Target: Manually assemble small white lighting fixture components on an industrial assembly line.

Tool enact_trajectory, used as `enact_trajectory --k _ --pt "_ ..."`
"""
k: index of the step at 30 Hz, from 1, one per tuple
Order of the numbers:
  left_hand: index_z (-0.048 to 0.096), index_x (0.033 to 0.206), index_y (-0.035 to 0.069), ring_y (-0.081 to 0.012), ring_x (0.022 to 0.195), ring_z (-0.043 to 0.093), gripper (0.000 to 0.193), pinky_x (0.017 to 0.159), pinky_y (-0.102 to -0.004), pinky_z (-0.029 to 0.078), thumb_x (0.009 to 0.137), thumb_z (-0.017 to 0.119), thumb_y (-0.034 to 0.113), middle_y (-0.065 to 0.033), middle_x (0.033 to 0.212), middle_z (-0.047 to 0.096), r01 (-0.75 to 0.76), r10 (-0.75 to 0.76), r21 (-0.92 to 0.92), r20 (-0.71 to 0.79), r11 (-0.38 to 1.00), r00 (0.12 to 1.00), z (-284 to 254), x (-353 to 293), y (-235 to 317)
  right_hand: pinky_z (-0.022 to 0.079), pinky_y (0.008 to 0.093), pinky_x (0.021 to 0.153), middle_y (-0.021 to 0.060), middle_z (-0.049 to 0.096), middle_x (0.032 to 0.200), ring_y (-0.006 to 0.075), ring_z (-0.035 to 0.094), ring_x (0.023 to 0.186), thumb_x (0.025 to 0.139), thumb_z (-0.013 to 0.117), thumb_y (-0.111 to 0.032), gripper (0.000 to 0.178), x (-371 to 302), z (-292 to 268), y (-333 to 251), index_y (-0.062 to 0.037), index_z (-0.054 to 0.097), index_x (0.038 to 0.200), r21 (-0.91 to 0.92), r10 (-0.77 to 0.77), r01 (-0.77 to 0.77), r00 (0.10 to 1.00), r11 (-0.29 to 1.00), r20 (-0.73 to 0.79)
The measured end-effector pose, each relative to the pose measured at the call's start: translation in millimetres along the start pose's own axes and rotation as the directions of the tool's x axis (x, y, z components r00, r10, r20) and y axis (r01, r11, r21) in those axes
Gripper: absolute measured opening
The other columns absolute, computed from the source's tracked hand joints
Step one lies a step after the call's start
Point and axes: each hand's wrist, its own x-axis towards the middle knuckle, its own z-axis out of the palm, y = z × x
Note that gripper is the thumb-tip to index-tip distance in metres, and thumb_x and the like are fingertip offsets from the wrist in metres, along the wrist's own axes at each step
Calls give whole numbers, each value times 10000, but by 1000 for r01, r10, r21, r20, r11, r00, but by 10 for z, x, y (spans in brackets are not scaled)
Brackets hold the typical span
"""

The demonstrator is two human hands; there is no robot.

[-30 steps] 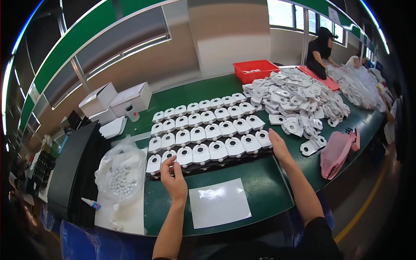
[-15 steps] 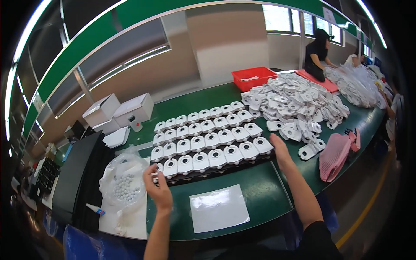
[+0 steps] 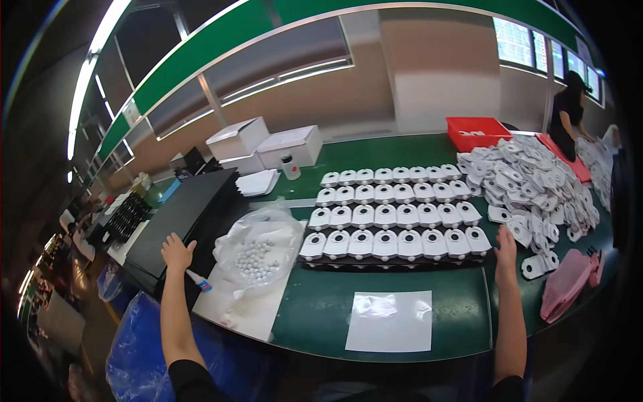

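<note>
Your left hand (image 3: 177, 253): empty, fingers spread, at black board stack (image 3: 191, 201); contact unclear. Your right hand (image 3: 506, 258): empty, fingers extended, just beside rowed white pieces (image 3: 360, 248). Advisable: keep right palm clear of row ends.

Head-worn fisheye, facing forward and down, near green workbench (image 3: 311, 320)

Wearing short black sleeves (image 3: 193, 380), showing plain cloth, leaving forearms (image 3: 177, 318) bare, tapering toward an uncovered left hand (image 3: 177, 253) and right hand (image 3: 506, 254)

A green table (image 3: 308, 315) bears heaped white parts (image 3: 526, 184), a red bin (image 3: 481, 143).
</note>
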Motion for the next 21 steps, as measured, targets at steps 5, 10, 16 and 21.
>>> enact_trajectory --k 5,10,16,21 --pt "528 851 34 -273 802 600 308 705 -358 467 812 578 335 -110 836 588 -64 77 100 -140 993 987 1 -90 23 283 377 934 20 467 1210 161 406 1105 884 468 -394 458 23 23 58 -117 450 1249 30 2 0 999 1000 -44" --pt "542 768 54 -276 716 618 251 653 -370 485 791 608 296 -115 717 609 -181 191 72 -174 981 966 -267 -143 -15 299 360 894 9 478 1145 145 415 1047 878 481 -396 439 21 11 31 -122 468 1220 33 3 -2 999 999 -45" --pt "566 812 36 -335 721 593 92 635 -427 469 796 525 117 -154 723 599 -290 306 97 -276 952 911 -923 33 -45 303 343 860 -17 490 1060 119 419 973 874 487 -387 404 -11 68 -7 -137 486 1192 35 15 -13 999 999 -46" --pt "579 1049 69 -319 764 600 242 667 -412 472 824 504 118 -151 853 624 -463 364 -139 -442 876 820 -1549 -263 593 301 368 914 35 474 1183 176 406 1079 860 489 -435 461 -9 34 -39 -116 469 1193 37 34 -32 999 999 -37"
